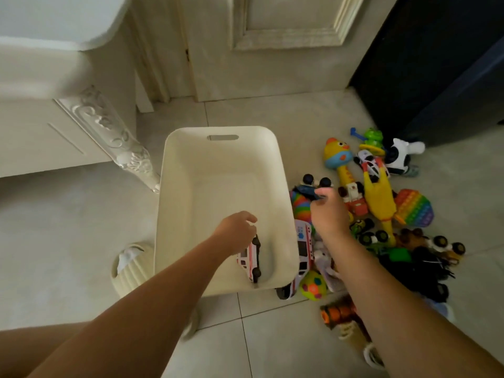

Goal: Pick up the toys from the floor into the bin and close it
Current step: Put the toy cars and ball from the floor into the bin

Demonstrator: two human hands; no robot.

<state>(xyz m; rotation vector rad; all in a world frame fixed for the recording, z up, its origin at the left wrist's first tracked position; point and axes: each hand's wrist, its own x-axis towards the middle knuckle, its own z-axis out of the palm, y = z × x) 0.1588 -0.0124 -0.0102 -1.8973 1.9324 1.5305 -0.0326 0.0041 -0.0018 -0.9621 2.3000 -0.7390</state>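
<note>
Bin [218, 170] dead centre on my feed: cream, open-topped, standing on the tiled floor [68, 227]. I've got the left hand [236, 231] down inside its near right corner, fingers curled round the upper end of a white-and-red toy van [249, 259]. The van is tilted on its side, black wheels toward the bin's wall; whether it touches the bottom, I cannot tell. Over on the other side, the right hand [327, 214] is out past the rim, thumb and fingers pinched on a dark blue toy car [306, 190], wheels up, right over the pile. The other toys lie heaped on the floor just beside the bin's right wall: a yellow rubber chicken [379, 200], a rainbow pop-it [414, 210], a duck-headed rattle [336, 155], a green frog [372, 136] and a colourful ball [313, 285].
</note>
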